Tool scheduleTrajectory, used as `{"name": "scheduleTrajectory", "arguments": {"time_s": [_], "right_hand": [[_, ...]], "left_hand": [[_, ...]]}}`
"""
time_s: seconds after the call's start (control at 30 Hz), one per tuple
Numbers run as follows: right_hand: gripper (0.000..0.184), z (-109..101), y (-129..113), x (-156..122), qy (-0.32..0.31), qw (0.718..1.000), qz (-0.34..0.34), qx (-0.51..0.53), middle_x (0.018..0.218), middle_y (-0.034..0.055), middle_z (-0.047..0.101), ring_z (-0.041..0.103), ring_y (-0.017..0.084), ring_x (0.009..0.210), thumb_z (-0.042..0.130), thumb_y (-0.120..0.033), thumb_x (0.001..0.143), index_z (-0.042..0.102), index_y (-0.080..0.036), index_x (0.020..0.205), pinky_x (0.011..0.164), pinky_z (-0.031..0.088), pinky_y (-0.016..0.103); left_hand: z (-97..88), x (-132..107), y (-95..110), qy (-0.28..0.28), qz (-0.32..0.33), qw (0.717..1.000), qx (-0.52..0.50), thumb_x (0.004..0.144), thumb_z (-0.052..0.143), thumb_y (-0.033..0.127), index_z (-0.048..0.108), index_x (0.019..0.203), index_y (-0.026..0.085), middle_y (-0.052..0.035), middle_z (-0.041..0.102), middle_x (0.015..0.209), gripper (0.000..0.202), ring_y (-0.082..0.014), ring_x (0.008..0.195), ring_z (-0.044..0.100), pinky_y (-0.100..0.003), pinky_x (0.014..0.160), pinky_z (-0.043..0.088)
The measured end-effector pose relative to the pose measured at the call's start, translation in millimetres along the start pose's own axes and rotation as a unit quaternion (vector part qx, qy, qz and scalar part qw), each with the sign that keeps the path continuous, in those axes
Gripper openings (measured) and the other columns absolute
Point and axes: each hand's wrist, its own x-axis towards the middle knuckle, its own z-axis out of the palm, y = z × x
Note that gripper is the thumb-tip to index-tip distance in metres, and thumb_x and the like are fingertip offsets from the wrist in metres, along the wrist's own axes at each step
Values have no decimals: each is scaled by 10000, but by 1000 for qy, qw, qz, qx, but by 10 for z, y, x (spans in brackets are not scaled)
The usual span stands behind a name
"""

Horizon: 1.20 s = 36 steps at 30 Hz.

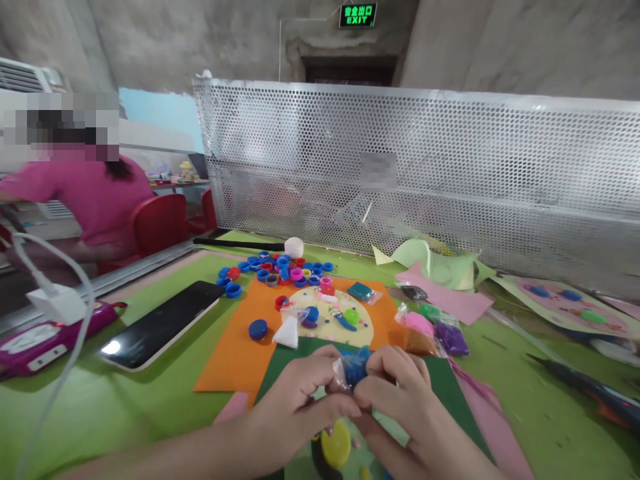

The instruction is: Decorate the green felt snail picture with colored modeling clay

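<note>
My left hand (pixel 295 400) and my right hand (pixel 400 393) meet over a dark green sheet (pixel 445 387), both pinched on a small clear bag of blue clay (pixel 353 368). Below them lies a yellow clay disc (pixel 336 445). Beyond sits an orange sheet (pixel 240 353) with a pale yellow half-round piece (pixel 345 330) carrying small clay shapes and a blue bottle cap (pixel 258 329). A pile of blue, red and pink caps (pixel 280 270) lies further back. Bags of pink (pixel 419 323) and purple clay (pixel 453 338) rest to the right.
A smartphone (pixel 160 325) lies left on the green table, with a pink device (pixel 45 337) and white charger cable (pixel 55 303). A glue gun (pixel 595 393) lies right. Paper scraps (pixel 440 267) sit before a perforated metal screen (pixel 425 173). A person in pink (pixel 90 200) sits far left.
</note>
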Motion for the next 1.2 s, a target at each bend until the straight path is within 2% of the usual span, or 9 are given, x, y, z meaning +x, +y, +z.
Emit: {"name": "scheduleTrajectory", "arguments": {"time_s": [0.13,0.27,0.5,0.57,0.67,0.77,0.9,1.03,1.2], "right_hand": [[188,38,22,-40,-13,996,29,80,716,2,433,497,124,679,449,-169,832,516,-204,660,609,445,246],[181,32,31,-69,-1,992,42,121,730,4,437,506,118,675,431,-121,801,499,-203,655,576,457,209],[162,-272,312,-51,173,982,59,56,743,7,503,531,141,735,382,-231,882,439,-227,731,606,470,218],[141,-272,327,-46,155,988,-4,14,927,66,542,544,192,897,422,-333,870,464,-212,928,707,487,285],[460,-176,244,-53,101,977,-119,-145,1182,129,528,471,277,1112,526,-388,812,420,-163,1199,881,407,400],[300,-86,184,-86,81,968,-130,-198,1012,62,633,556,223,987,441,-222,858,505,-177,1147,849,409,351],[250,-59,231,-170,67,981,-78,-167,958,64,604,569,231,964,429,-261,854,555,-211,1064,800,453,336],[232,-41,244,-209,70,980,-65,-174,962,72,600,597,213,909,455,-254,807,531,-200,1020,752,499,307],[184,9,166,-174,89,980,-45,-171,883,63,622,622,184,806,443,-196,757,507,-186,930,678,530,280]], "left_hand": [[31,12,51,-8,24,1000,4,831,516,311,402,619,168,32,341,711,280,-87,568,336,-176,502,337],[36,-13,101,-25,73,996,49,842,488,211,371,600,182,43,338,621,271,-114,622,355,-218,652,378],[-112,-46,-13,9,17,999,40,887,404,261,421,723,191,34,390,676,178,-90,553,352,-184,511,326],[-118,-18,-46,-1,2,1000,22,895,396,293,443,743,186,39,389,657,192,-85,535,341,-179,489,314],[-93,20,-40,-50,0,999,20,878,410,285,461,765,178,27,426,675,164,-89,554,389,-184,505,352],[-90,41,-8,-59,17,994,87,839,430,220,473,742,170,-15,502,789,117,-115,659,469,-220,596,402],[-130,46,-39,23,36,982,184,779,498,155,415,662,186,18,474,720,147,-116,640,457,-230,592,383],[-114,-6,-124,175,135,961,168,735,635,129,395,911,265,71,472,717,327,-126,684,491,-280,722,424],[-45,-83,-131,123,184,965,144,795,663,212,94,1381,352,42,661,846,828,-195,938,551,-382,923,405]]}}
